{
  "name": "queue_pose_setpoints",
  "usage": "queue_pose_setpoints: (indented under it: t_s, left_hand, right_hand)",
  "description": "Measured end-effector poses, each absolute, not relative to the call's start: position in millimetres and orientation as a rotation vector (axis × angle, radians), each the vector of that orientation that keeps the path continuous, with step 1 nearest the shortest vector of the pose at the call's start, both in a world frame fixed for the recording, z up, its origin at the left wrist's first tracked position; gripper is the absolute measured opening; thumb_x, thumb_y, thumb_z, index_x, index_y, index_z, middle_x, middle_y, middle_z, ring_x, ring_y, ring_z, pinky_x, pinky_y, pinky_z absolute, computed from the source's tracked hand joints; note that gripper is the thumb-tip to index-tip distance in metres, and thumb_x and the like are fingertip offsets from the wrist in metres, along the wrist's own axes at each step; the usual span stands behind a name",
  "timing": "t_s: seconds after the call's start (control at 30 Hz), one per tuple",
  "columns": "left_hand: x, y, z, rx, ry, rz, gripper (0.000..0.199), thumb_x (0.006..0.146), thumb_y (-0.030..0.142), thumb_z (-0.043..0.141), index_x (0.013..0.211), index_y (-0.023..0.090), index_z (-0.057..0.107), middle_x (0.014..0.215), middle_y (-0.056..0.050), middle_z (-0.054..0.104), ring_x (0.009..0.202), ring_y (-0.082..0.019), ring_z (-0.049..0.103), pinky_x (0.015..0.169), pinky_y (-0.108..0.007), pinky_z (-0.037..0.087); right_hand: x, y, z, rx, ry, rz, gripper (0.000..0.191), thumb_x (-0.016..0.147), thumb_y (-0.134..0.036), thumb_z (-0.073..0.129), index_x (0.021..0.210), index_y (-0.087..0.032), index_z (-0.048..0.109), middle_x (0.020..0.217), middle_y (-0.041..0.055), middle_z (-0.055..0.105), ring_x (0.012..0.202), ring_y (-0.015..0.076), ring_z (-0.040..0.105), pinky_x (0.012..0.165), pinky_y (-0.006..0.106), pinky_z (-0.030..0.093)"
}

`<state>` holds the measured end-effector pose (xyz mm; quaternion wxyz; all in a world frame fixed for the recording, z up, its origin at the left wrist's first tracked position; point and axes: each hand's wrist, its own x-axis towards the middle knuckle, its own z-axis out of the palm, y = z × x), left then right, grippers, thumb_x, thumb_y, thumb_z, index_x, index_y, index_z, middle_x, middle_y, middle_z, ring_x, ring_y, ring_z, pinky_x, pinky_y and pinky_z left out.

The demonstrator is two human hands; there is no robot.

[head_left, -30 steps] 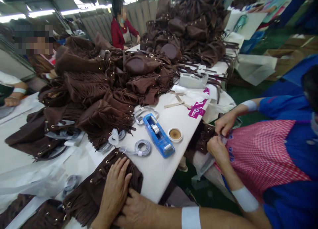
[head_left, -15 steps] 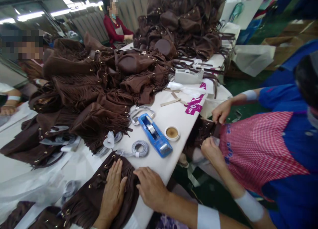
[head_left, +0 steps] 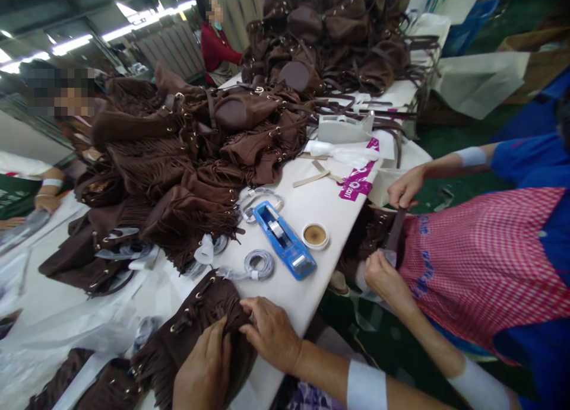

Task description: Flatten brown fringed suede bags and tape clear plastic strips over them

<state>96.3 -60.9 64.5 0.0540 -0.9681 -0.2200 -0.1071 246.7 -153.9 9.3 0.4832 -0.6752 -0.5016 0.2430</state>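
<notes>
A dark brown fringed bag (head_left: pixel 171 347) with gold eyelets lies at the table's near edge, under both my hands. My left hand (head_left: pixel 202 365) is on its front, fingers bent together and pinching the fringe; the fingertips are partly hidden. At the bag's upper right corner, my right hand (head_left: pixel 272 336) has thumb and forefinger closed on the brown material. Just beyond the bag is a coiled grey strap (head_left: pixel 259 264). A blue tape dispenser (head_left: pixel 285 241) and a round white tub (head_left: pixel 315 236) of brownish stuff stand farther along the table.
Heaped brown fringed bags (head_left: pixel 200 143) cover the table's left and far side. A co-worker in a checked apron (head_left: pixel 481 250) handles a brown bag at the right edge. More people work behind the heap. Clear plastic (head_left: pixel 66 333) lies at left, a grey dispenser (head_left: pixel 345 129) farther off.
My left hand has gone from lying flat on the bag to bent, pinching fingers. My right hand stays at the corner. The co-worker's two hands have moved farther apart along a brown strap.
</notes>
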Motion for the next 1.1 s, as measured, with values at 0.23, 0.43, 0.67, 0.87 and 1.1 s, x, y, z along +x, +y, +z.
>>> queue_pose_setpoints:
  t_s: [0.23, 0.43, 0.67, 0.87, 1.1]
  left_hand:
    - [68, -45, 63, -2.867, -0.735, -0.45, 0.027, 0.096, 0.027, 0.041, 0.119, 0.019, 0.052, 0.102, -0.006, 0.072, 0.089, -0.016, 0.071, 0.077, -0.025, 0.056]
    - [65, -48, 66, -2.894, -0.597, -0.44, 0.021, 0.095, 0.025, 0.045, 0.11, 0.02, 0.058, 0.102, -0.005, 0.072, 0.091, -0.016, 0.07, 0.082, -0.024, 0.054]
    - [91, -87, 37, -2.945, -1.07, -0.371, 0.067, 0.092, 0.04, 0.05, 0.148, 0.012, 0.028, 0.144, -0.02, 0.046, 0.136, -0.032, 0.043, 0.109, -0.051, 0.042]
    - [84, -98, 5, -2.904, -0.979, -0.184, 0.072, 0.092, 0.021, 0.043, 0.155, 0.017, 0.01, 0.157, -0.015, 0.034, 0.147, -0.03, 0.027, 0.117, -0.057, 0.028]
    - [82, -101, 8, -2.855, -0.962, -0.113, 0.07, 0.093, 0.03, 0.046, 0.155, 0.017, 0.015, 0.162, -0.014, 0.024, 0.15, -0.029, 0.02, 0.119, -0.056, 0.025]
  right_hand:
    - [225, -153, 10, -1.682, -1.122, 0.794, 0.055, 0.079, -0.037, 0.072, 0.126, -0.021, 0.048, 0.1, 0.0016, 0.069, 0.083, 0.02, 0.066, 0.078, 0.032, 0.051]
    - [225, -151, 20, -1.719, -1.203, 0.646, 0.062, 0.085, -0.033, 0.065, 0.138, -0.017, 0.038, 0.116, 0.0085, 0.066, 0.094, 0.0229, 0.066, 0.082, 0.034, 0.052]
    - [239, -145, 9, -1.948, -1.708, 0.329, 0.044, 0.092, -0.005, 0.04, 0.136, -0.004, 0.037, 0.093, 0.012, 0.069, 0.074, 0.0233, 0.066, 0.061, 0.035, 0.049]
    - [260, -149, 16, -2.01, -1.732, 0.286, 0.005, 0.091, -0.02, 0.055, 0.096, -0.021, 0.054, 0.094, 0.0053, 0.062, 0.088, 0.0242, 0.058, 0.071, 0.036, 0.045]
    - [279, -149, 20, -1.865, -1.885, 0.314, 0.021, 0.091, -0.017, 0.054, 0.11, -0.026, 0.057, 0.094, 0.0015, 0.058, 0.086, 0.0187, 0.053, 0.074, 0.03, 0.038]
